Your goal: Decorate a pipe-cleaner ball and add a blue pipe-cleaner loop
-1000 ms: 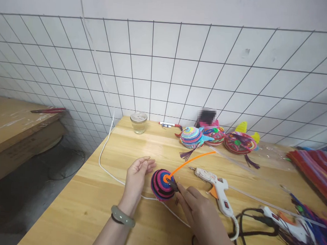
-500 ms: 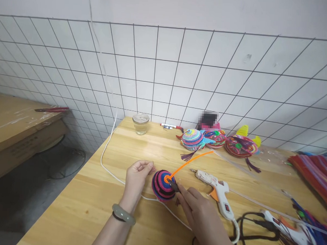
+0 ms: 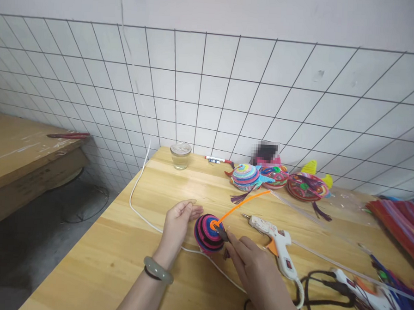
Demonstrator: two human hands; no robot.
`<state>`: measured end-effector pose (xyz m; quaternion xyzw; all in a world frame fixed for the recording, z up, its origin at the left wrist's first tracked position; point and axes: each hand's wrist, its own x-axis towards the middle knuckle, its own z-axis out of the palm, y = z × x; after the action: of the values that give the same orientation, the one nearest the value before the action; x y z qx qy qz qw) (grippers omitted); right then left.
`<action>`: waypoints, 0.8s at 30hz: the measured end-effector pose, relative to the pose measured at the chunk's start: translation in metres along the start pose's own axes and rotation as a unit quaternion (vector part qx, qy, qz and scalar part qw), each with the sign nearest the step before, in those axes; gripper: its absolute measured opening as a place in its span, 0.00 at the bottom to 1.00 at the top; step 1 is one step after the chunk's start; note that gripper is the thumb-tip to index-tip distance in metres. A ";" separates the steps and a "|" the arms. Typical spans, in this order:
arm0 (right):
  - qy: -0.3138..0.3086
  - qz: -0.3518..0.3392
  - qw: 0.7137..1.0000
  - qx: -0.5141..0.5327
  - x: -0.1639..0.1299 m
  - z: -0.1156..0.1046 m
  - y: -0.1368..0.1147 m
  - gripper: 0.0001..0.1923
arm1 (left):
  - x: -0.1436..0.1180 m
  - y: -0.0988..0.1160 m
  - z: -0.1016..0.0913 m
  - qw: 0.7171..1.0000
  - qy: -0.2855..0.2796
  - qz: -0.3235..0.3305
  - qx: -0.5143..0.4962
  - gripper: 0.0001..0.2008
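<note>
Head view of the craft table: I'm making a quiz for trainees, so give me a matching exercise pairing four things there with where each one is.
Things:
1. striped pink, blue and black coiled dome
2. clear glass jar
3. white hot glue gun with orange trigger
4. green bangle bracelet

Places:
A. at the wall, far edge of the wooden table
B. on the left wrist
C. between the left hand and right hand
D. lying right of the dome

Pairs: 1-C, 2-A, 3-D, 4-B
</note>
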<state>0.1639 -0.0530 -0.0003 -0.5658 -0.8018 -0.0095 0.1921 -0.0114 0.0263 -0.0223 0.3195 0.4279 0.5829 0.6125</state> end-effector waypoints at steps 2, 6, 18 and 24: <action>-0.005 0.000 1.000 0.001 0.000 0.000 0.001 0.22 | -0.001 0.002 0.001 1.000 -0.005 -0.005 -0.005 0.13; 0.004 -0.002 1.000 0.002 0.000 -0.001 0.000 0.20 | -0.002 0.005 0.001 1.000 -0.002 -0.006 -0.005 0.12; 0.011 0.003 1.000 -0.014 0.002 -0.002 -0.004 0.27 | -0.001 0.009 -0.002 1.000 0.019 0.009 0.005 0.08; 0.004 0.002 1.000 -0.017 0.003 -0.003 -0.004 0.27 | 0.000 0.008 -0.002 1.000 0.023 0.018 -0.012 0.09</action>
<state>0.1601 -0.0524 0.0039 -0.5708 -0.7994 -0.0249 0.1859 -0.0169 0.0265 -0.0161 0.3062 0.4290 0.6059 0.5959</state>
